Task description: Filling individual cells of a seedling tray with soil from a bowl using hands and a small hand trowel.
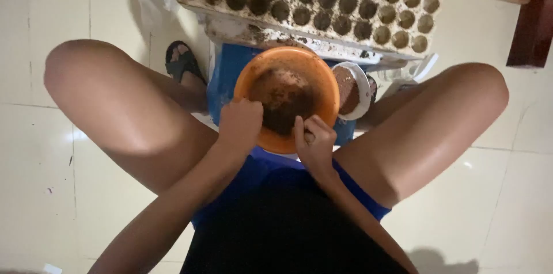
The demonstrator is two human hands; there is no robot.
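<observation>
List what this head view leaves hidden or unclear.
- Seed tray: top and right end cut off by the frame edge.
- Orange bowl: near rim hidden by both hands.
- Right hand: fingertips curled; any contents hidden.
- White cup: partly behind the bowl.

Bowl point(286, 98) between knees, tray point(311, 3) beyond (cup point(350, 90) right).

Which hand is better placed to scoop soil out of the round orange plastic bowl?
Likely the right hand: its fingers curl over the round orange plastic bowl rim, into the dark soil. The left hand grips the rim, steadying it.
</observation>
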